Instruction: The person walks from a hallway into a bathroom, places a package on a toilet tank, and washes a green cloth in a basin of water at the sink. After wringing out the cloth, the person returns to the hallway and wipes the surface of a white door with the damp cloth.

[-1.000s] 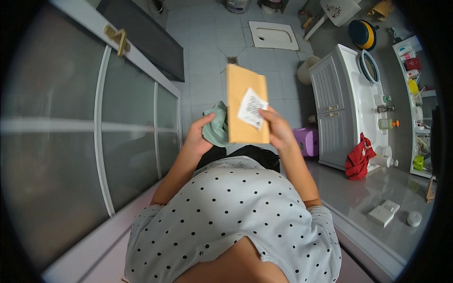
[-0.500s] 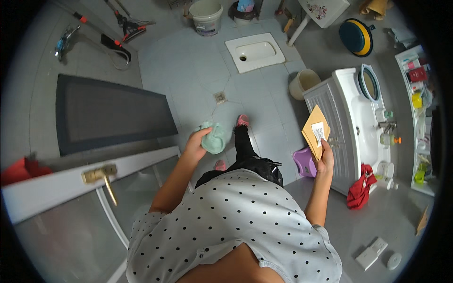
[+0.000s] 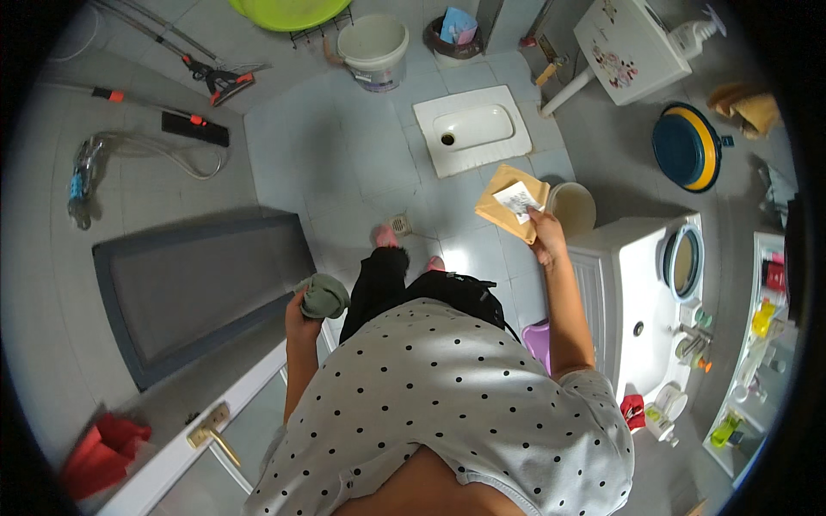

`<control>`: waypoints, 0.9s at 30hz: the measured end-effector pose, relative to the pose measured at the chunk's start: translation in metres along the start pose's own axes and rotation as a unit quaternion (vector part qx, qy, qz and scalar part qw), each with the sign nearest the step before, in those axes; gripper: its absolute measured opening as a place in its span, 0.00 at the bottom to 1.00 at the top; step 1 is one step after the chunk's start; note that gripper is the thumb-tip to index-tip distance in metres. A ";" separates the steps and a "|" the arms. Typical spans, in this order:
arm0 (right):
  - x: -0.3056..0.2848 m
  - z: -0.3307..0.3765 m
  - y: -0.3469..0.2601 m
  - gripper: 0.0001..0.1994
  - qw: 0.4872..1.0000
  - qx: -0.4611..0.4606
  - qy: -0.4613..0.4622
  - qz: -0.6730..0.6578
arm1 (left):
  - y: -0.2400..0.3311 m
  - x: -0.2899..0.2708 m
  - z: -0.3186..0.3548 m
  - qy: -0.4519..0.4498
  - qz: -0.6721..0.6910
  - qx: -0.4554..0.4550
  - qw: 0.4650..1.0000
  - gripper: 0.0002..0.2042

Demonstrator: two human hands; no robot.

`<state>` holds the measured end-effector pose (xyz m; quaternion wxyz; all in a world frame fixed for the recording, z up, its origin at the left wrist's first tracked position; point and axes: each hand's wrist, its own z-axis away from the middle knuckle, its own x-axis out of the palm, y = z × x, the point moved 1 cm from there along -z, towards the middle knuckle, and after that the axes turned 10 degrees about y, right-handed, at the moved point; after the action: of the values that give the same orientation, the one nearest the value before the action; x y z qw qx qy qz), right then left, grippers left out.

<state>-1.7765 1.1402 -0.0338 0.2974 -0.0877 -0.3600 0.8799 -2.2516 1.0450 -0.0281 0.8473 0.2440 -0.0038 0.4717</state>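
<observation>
Down at the left, my left hand (image 3: 303,320) grips a bunched grey-green cloth (image 3: 323,297); it hangs out past the fingers near the dark-framed grey panel. My right hand (image 3: 548,238) is stretched forward, its fingers pinching the edge of a flat tan square (image 3: 501,213) with a white printed label (image 3: 518,199) on top. From here I cannot tell whether the tan square is a folded cloth or a paper packet. It hovers between the white squat toilet (image 3: 475,129) and a cream bucket (image 3: 575,209).
On the right stand a washbasin cabinet (image 3: 641,297) and a shelf (image 3: 740,404) of bottles. A purple stool (image 3: 537,342) sits beside my right arm. At the back are a white bucket (image 3: 374,47) and a bin (image 3: 453,39). The dark-framed panel (image 3: 202,288) and a door handle (image 3: 219,434) flank my left.
I have stepped forward into the room. My right hand has carried the tan square ahead and leftward, toward the squat toilet. My left hand, still holding the cloth, is lower and further left.
</observation>
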 end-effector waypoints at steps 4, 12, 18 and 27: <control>0.053 -0.077 -0.010 0.13 0.999 -0.024 -0.014 -0.027 | 0.032 0.040 -0.069 -0.111 -0.150 0.085 0.979 0.16; 0.153 -0.181 -0.041 0.15 0.996 -0.044 0.079 0.015 | 0.146 0.232 -0.173 -0.029 -0.085 -0.055 0.994 0.17; 0.213 -0.266 -0.096 0.15 0.948 -0.158 0.141 0.239 | 0.213 0.376 -0.209 -0.057 -0.191 -0.004 0.980 0.20; 0.297 -0.489 -0.189 0.20 0.922 -0.174 0.183 0.292 | 0.224 0.478 -0.255 -0.148 -0.351 0.061 0.922 0.18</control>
<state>-1.7494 1.7053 -0.2417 0.0681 -0.3992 -0.4051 0.8197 -2.2232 1.6302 -0.0482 0.9319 0.3478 -0.0150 0.1016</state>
